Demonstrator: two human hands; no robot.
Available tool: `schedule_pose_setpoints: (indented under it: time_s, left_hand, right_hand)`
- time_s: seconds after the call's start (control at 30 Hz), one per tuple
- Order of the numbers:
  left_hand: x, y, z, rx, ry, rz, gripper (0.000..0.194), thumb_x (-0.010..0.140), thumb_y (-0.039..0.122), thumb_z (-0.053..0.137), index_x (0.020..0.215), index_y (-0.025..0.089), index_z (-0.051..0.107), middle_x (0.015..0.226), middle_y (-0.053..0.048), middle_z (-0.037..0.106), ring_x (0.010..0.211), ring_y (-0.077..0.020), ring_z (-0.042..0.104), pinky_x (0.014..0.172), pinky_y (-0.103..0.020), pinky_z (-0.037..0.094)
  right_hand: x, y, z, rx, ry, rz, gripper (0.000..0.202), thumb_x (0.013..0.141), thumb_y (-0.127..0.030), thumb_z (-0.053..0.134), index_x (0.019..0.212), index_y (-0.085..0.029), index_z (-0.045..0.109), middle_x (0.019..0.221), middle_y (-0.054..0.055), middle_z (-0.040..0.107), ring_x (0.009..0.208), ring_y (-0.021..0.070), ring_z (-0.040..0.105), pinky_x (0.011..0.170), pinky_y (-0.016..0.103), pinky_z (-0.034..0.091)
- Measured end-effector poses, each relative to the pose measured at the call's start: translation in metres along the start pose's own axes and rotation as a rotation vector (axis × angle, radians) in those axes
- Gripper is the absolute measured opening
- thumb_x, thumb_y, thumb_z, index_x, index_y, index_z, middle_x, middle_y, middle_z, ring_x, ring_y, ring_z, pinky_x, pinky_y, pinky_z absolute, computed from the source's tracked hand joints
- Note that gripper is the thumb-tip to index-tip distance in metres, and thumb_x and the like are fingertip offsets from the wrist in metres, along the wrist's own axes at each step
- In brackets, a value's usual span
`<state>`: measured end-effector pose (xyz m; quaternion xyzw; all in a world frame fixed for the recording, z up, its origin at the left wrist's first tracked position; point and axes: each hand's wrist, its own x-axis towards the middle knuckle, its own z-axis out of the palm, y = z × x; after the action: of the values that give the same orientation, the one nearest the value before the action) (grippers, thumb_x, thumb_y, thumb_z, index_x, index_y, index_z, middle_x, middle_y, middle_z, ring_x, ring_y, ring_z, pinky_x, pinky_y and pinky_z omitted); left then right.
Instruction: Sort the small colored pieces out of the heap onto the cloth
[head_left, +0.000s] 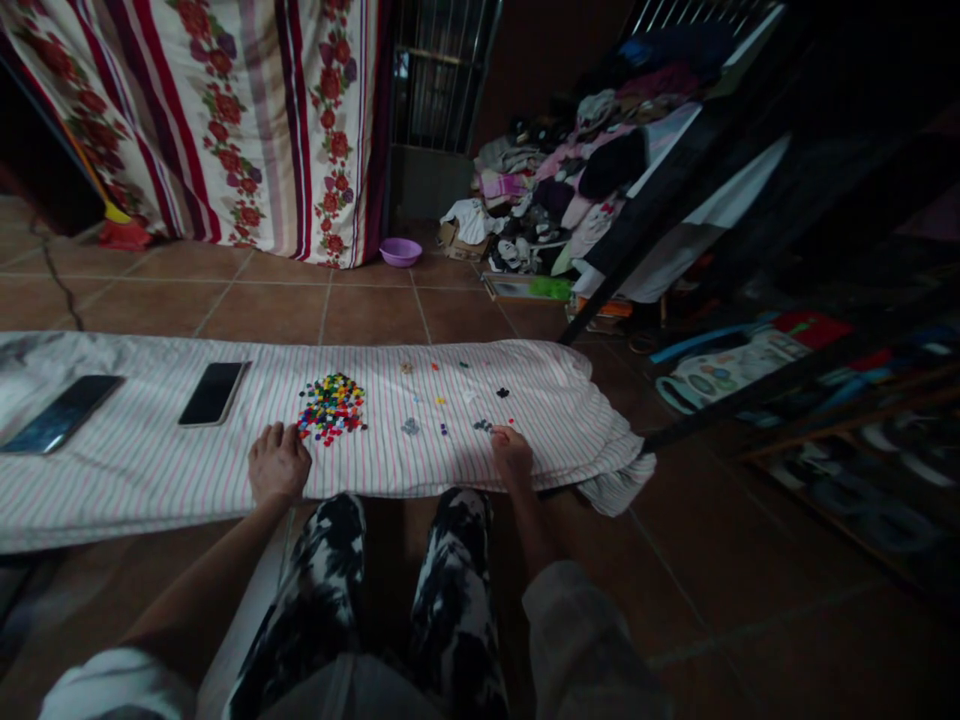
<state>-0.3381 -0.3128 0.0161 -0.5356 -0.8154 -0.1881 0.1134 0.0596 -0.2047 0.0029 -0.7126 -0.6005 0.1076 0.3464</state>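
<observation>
A pile of small multicoloured bead-like pieces lies on the striped cloth. My left hand rests on the cloth at the pile's lower left, fingers lying apart with nothing visible in them. To the right, my right hand has its fingers pinched together beside a small group of dark grey pieces; whatever they hold is too small to make out. Other little groups sit nearby: light grey pieces, purple pieces, yellow pieces, black pieces and tan pieces.
Two phones, one dark and one with a light edge, lie on the cloth at left. Beyond are a floral curtain, a purple basin and a heap of clothes. A dark slanted post stands at right.
</observation>
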Motion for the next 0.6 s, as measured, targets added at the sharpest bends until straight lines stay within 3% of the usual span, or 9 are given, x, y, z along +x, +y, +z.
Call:
schedule_pose_setpoints:
  time_s: [0.3, 0.6]
  left_hand:
    - [0.000, -0.001, 0.002, -0.013, -0.005, -0.005, 0.039, 0.090, 0.026, 0.037, 0.119, 0.013, 0.060, 0.127, -0.017, 0.056, 0.124, -0.0303, 0.046, 0.102, -0.046, 0.036]
    - [0.000, -0.002, 0.003, -0.022, 0.006, -0.004, 0.038, 0.090, 0.027, 0.038, 0.118, 0.014, 0.060, 0.128, -0.017, 0.056, 0.124, -0.0305, 0.046, 0.101, -0.047, 0.036]
  right_hand:
    - [0.011, -0.004, 0.010, -0.077, -0.005, -0.027, 0.032, 0.079, -0.019, 0.043, 0.099, -0.016, 0.068, 0.087, 0.008, 0.067, 0.079, 0.0191, 0.057, 0.071, 0.027, 0.040]
    - [0.013, 0.003, 0.018, -0.031, 0.063, -0.113, 0.034, 0.073, -0.015, 0.041, 0.097, -0.014, 0.065, 0.091, 0.011, 0.064, 0.091, 0.0231, 0.055, 0.085, 0.033, 0.044]
